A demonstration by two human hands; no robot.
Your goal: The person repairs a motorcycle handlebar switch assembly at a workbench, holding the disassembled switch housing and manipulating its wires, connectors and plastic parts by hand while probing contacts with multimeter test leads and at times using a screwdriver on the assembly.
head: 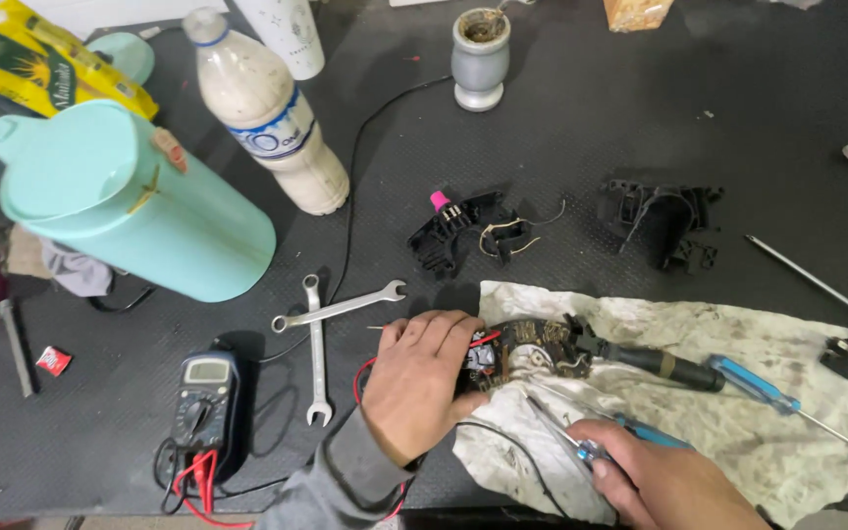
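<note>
The left hand (419,383) clamps a small black circuit assembly with red wires (517,353) on the stained white rag (738,412) spread over the dark textured bench (542,147). The right hand (664,481), closed around a blue-handled screwdriver (581,447), probes it; steady aim seems called for.

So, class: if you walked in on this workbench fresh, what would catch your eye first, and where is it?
The big turquoise jug lying at upper left stands out first, beside a plastic bottle. Low in the middle, the left hand presses a small circuit board onto a stained white rag, while the right hand holds a blue-handled tool. A multimeter sits at lower left.
</note>
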